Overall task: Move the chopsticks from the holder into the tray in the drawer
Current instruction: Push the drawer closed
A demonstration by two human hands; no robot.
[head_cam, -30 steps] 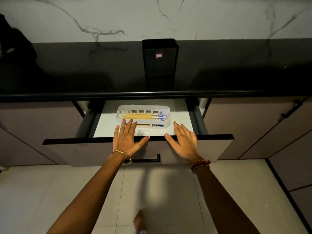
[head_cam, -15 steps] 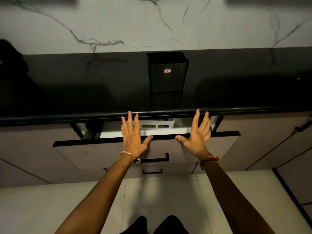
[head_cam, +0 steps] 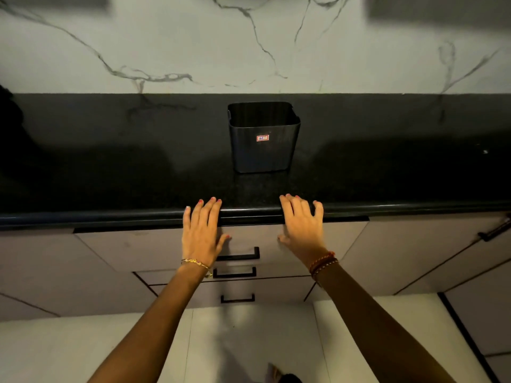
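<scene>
Both flat hands' grip (head_cam: 203, 230) (head_cam: 301, 225) covers drawer (head_cam: 143, 250) front.

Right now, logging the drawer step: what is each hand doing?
Left hand: open, flat on the top drawer front.
Right hand: open, flat on it too, holding nothing.

Black holder (head_cam: 264, 139) with red-edged label, black countertop (head_cam: 110, 167), white grey-veined marble wall (head_cam: 193, 37), beige drawer (head_cam: 143, 247)
</scene>
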